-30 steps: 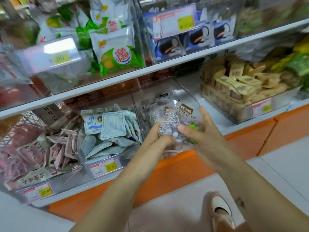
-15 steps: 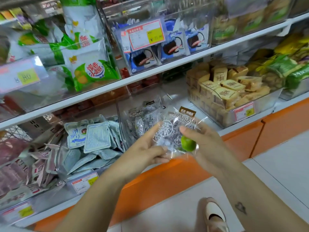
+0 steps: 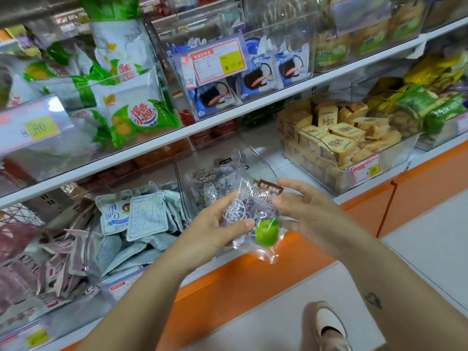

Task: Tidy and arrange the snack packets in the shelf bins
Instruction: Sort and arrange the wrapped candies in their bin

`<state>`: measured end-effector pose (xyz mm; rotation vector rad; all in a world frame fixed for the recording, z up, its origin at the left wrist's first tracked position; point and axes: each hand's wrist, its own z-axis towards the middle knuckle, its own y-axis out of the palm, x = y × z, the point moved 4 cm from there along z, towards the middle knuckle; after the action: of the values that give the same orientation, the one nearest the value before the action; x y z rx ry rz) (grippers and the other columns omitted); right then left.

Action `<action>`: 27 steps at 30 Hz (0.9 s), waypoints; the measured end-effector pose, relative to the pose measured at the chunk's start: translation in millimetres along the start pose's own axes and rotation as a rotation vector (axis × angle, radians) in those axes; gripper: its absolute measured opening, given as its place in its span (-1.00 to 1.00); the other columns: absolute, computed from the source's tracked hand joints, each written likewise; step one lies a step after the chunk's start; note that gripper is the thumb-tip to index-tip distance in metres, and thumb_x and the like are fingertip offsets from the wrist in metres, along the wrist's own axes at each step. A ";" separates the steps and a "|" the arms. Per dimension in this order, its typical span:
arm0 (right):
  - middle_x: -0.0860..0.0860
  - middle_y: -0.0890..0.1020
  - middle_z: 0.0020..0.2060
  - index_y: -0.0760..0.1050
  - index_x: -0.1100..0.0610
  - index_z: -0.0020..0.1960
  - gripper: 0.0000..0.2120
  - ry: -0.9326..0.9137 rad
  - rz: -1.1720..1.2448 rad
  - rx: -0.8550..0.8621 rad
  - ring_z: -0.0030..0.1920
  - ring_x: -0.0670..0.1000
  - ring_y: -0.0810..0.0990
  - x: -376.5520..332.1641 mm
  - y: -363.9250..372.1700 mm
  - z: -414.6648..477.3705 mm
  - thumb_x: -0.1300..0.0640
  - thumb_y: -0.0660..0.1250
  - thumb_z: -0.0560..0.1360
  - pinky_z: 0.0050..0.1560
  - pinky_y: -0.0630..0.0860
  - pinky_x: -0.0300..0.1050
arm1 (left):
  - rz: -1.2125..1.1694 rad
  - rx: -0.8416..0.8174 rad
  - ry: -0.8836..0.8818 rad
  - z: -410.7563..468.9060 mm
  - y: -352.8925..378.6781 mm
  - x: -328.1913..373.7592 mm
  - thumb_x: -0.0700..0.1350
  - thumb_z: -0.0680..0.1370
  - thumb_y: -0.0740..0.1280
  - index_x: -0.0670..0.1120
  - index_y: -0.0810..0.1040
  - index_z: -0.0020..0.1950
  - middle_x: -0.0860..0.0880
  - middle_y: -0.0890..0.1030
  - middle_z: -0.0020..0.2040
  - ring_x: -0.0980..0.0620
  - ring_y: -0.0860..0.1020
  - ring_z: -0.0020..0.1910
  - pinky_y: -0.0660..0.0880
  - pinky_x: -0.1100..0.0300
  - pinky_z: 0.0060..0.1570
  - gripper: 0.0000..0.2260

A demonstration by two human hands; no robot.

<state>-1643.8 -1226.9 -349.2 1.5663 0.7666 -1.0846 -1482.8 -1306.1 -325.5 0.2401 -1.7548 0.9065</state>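
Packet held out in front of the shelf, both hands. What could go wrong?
1. The clear plastic packet with a green fruit print is out over the floor, pinched only at its edges by left hand and right hand; it may slip.
2. It could land among the neighbouring pale blue packets.

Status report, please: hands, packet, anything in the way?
Left hand and right hand both hold the packet. Packet in front of bin, not inside. Way looks free.

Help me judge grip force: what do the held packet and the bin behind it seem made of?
Packet: thin clear plastic film, glossy; sweets show through, and it crinkles with glare. Bin: rigid clear plastic, perhaps acrylic, smooth; packets show through its curved, glinting wall.
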 end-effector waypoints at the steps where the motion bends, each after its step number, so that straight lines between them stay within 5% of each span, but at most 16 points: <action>1: 0.11 0.62 0.04 0.43 0.08 0.29 -0.37 0.007 -0.077 -0.034 -0.01 0.09 0.66 0.2 -0.5 0.9 0.14 0.46 0.23 0.13 0.56 0.00 | 0.024 -0.011 -0.012 -1.4 -5.4 -1.4 0.14 0.39 0.45 0.27 0.28 0.41 0.24 0.18 0.47 0.18 0.26 0.44 0.25 0.08 0.43 -0.37; 3: 0.10 0.66 0.05 0.48 0.10 0.25 -0.47 0.021 -0.261 -0.101 0.05 0.10 0.65 3.5 3.6 3.7 0.18 0.45 0.29 0.17 0.54 -0.06 | 0.072 -0.030 -0.015 -4.1 -15.0 -3.0 0.07 0.40 0.43 0.28 0.29 0.39 0.25 0.21 0.45 0.27 0.21 0.42 0.13 0.21 0.43 -0.40; 6: 0.04 0.69 0.01 0.55 0.09 0.16 -0.61 0.026 -0.378 -0.193 0.03 0.01 0.65 8.3 16.4 9.7 0.23 0.44 0.34 0.07 0.54 -0.21 | 0.077 0.033 0.007 -4.5 -32.1 -8.1 0.11 0.32 0.43 0.32 0.40 0.26 0.30 0.36 0.34 0.34 0.26 0.35 0.21 0.24 0.38 -0.47; 9: -0.03 0.68 -0.03 0.55 0.06 0.13 -0.54 0.051 -0.419 -0.264 0.00 -0.03 0.64 10.9 28.5 14.7 0.14 0.56 0.26 -0.02 0.52 -0.23 | 0.042 0.049 -0.003 -3.7 -43.7 -16.9 0.06 0.32 0.43 0.24 0.49 0.16 0.40 0.42 0.14 0.52 0.33 0.16 0.32 0.34 0.26 -0.58; 12: -0.11 0.61 0.07 0.46 -0.12 0.19 -0.38 0.081 -0.594 -0.295 0.07 -0.09 0.61 19.5 42.8 19.0 -0.04 0.61 0.19 0.09 0.54 -0.12 | 0.070 -0.060 0.023 -2.0 -44.1 -21.8 -0.09 0.40 0.45 0.16 0.50 0.18 0.31 0.46 0.20 0.51 0.38 0.18 0.36 0.44 0.21 -0.61; 17: -0.08 0.60 0.01 0.43 -0.14 0.18 -0.49 -0.023 -0.672 -0.171 -0.10 -0.17 0.63 11.5 51.2 23.3 0.16 0.54 0.34 -0.06 0.56 -0.26 | 0.102 0.019 0.052 2.9 -47.2 -21.6 0.08 0.29 0.45 0.25 0.49 0.21 0.29 0.47 0.25 0.09 0.52 0.21 0.45 -0.02 0.27 -0.51; 20: -0.15 0.66 -0.16 0.47 -0.05 0.12 -0.56 -0.085 -0.566 -0.109 -0.23 -0.21 0.64 -2.2 44.1 25.4 0.29 0.50 0.36 -0.28 0.50 -0.39 | -0.005 0.119 0.117 10.6 -49.2 -13.8 0.04 0.34 0.45 0.29 0.47 0.18 0.24 0.52 0.19 0.06 0.61 0.05 0.57 0.16 0.07 -0.57; 23: -0.15 0.67 -0.21 0.47 -0.03 0.08 -0.59 -0.192 -0.457 0.132 -0.21 -0.17 0.65 -13.2 19.2 31.6 0.27 0.51 0.34 -0.24 0.51 -0.38 | 0.012 0.187 0.129 25.8 -60.5 -15.3 -0.06 0.49 0.38 0.27 0.44 0.16 0.17 0.53 0.20 0.26 0.60 -0.01 0.50 0.36 -0.02 -0.67; 27: -0.08 0.63 -0.15 0.45 0.00 0.06 -0.63 -0.270 -0.359 0.483 -0.14 -0.09 0.62 -18.0 -17.3 36.5 0.20 0.52 0.35 -0.05 0.57 -0.15 | 0.317 0.333 0.135 56.1 -82.6 -24.0 -0.17 0.55 0.34 0.16 0.49 0.12 0.10 0.54 0.17 0.16 0.55 0.08 0.46 0.18 0.21 -0.75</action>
<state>-1675.5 -1256.8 -341.4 1.6577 0.6413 -1.8098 -1467.7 -1407.2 -315.6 0.1125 -1.5342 1.4148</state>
